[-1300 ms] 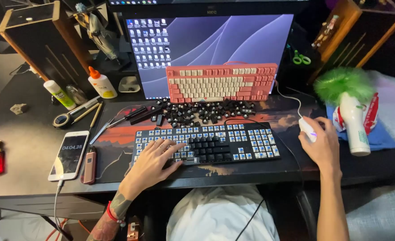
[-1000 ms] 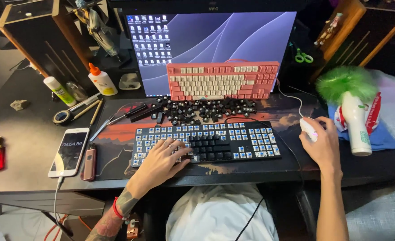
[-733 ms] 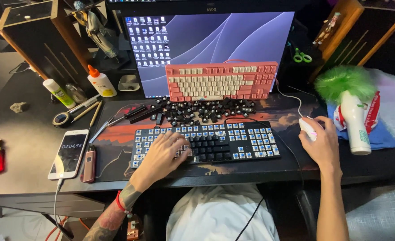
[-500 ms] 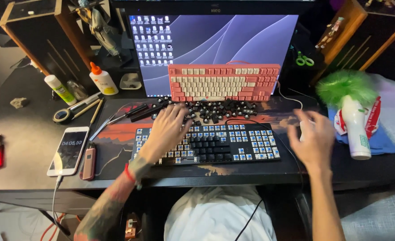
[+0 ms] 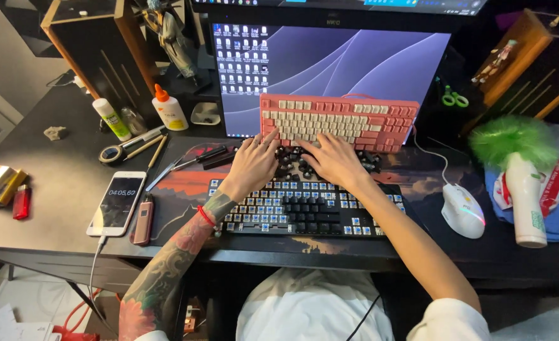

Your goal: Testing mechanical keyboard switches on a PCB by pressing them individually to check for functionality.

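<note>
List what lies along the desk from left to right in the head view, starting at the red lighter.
Red lighter → white phone → left hand → right hand → white mouse → white bottle lying under the green fluffy duster.

Behind the dark keyboard (image 5: pixel 298 208) with its bare, glinting switch tops, the pink keyboard (image 5: pixel 339 121) looks matt plastic with cream caps, the mouse (image 5: pixel 462 210) to its right glossy white plastic, the phone (image 5: pixel 117 203) to its left glassy
</note>
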